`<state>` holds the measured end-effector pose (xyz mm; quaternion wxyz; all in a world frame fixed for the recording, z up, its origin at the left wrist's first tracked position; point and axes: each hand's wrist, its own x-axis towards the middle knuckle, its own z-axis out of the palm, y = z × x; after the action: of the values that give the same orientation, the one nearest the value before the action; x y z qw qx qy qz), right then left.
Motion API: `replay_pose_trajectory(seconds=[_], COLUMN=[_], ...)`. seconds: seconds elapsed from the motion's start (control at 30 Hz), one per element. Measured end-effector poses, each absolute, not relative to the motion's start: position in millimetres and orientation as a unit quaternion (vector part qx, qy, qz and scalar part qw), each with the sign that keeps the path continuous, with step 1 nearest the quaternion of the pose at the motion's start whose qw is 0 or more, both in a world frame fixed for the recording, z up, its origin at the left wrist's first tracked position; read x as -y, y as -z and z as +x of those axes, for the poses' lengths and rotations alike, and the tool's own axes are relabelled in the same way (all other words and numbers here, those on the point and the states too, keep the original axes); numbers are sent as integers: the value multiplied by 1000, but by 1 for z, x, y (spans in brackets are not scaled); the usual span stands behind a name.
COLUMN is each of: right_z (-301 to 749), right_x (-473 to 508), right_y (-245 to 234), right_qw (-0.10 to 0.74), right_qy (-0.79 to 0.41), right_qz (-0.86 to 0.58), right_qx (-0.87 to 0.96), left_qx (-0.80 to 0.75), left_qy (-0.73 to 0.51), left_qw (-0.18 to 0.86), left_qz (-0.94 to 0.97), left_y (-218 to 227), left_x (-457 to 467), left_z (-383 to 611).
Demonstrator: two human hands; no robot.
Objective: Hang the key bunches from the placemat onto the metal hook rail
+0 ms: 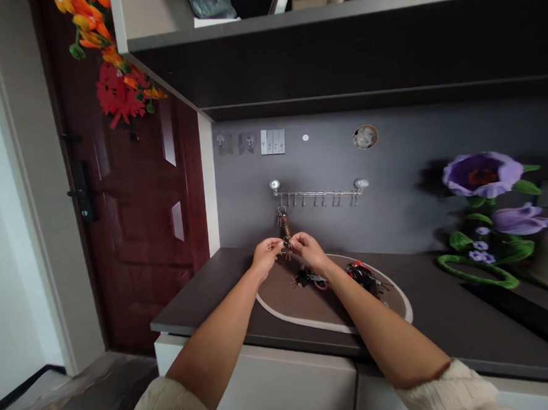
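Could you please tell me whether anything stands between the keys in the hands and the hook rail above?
Yes: a ring with small keys hangs at the left end of the hook rail, just above the held keys. Toward the other hooks, nothing visible intervenes.

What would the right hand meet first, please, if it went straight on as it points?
The right hand pinches the key ring; beyond it, the left hand probably comes first, though depth is unclear.

Wall labels (272,142), illegible at this size.
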<state>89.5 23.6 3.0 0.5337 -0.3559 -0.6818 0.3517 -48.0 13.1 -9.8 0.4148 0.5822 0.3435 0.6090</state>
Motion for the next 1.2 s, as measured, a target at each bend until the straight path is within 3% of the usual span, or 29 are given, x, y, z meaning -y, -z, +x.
replay_pose_trajectory(seconds=[0.63,1.2], right_z=[62,46], right_x=[-49,-84], right_y=[-75,-83], right_qw=[652,698], right_qy=[-461,-487], right_qz=[-366,-393], right_qx=[478,348], left_qx=[-403,-410], left_qy=[-602,-611], left_qw=[418,426], left_qz=[549,526], left_y=[12,10], left_x=[-14,-18], left_z=[-47,-46])
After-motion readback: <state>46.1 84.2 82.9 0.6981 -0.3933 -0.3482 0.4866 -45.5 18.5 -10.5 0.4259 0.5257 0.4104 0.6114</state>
